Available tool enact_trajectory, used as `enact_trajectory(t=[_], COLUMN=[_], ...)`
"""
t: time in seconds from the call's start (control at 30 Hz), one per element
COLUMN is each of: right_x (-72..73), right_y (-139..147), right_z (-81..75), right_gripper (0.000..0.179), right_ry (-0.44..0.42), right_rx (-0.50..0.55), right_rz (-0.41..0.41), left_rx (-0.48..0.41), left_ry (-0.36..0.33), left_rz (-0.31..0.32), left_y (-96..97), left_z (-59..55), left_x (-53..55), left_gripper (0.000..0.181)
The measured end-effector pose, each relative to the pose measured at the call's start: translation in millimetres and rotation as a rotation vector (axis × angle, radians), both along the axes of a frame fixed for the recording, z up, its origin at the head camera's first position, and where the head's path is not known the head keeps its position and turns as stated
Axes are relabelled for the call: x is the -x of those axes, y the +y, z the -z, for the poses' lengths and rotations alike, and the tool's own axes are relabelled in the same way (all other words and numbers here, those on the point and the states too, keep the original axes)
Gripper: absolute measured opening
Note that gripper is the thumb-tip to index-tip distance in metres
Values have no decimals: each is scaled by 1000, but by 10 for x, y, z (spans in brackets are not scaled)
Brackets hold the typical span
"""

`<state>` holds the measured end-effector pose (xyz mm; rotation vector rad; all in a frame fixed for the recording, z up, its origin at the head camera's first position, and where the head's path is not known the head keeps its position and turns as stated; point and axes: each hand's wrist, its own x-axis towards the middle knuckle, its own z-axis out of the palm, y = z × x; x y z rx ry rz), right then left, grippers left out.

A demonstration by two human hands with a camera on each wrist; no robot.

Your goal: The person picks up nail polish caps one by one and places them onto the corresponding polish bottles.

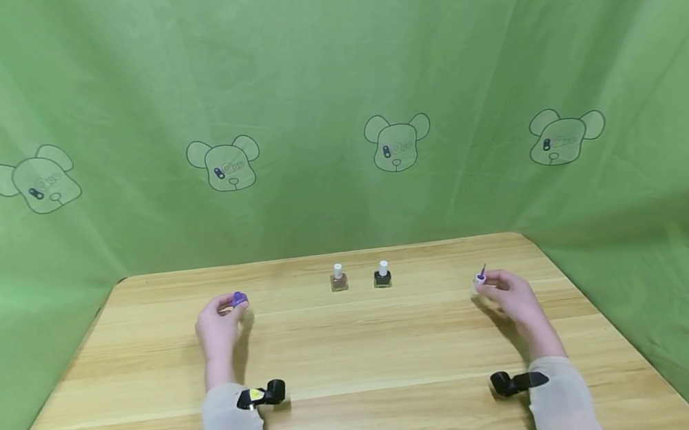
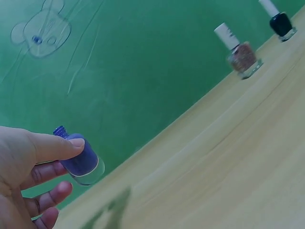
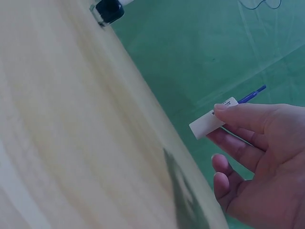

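My left hand (image 1: 217,327) pinches an uncapped nail polish bottle (image 2: 82,160) between thumb and fingers, with purple polish inside and its threaded neck bare. Far over on the right, my right hand (image 1: 512,298) pinches a white nail polish cap (image 3: 213,118) whose purple-coated brush (image 3: 251,94) points away from the palm. In the head view the brush tip points up. Both hands are raised a little off the table, and their shadows fall on the wood.
Two capped bottles stand upright at the table's back middle: a brownish-pink nail polish (image 1: 339,282) and a black nail polish (image 1: 382,278). The wooden table (image 1: 358,352) ends at a green curtain (image 1: 306,73) with bear-head drawings. Each sleeve carries a black wrist camera (image 1: 276,391).
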<state>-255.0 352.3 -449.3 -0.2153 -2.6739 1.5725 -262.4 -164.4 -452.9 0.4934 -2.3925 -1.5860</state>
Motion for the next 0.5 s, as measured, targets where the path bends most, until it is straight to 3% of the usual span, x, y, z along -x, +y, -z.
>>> enact_trajectory(t=[0.23, 0.5], right_x=[-15, -24], right_y=[-43, -136], right_z=[-125, -268], right_gripper=[56, 55], right_ry=[18, 60], right_rx=[-2, -82], right_rz=[-23, -59], left_rx=[9, 17], left_ry=[53, 121], left_rz=[44, 105], left_y=[188, 312], left_z=[-107, -237], left_x=[23, 71], left_gripper=[39, 38])
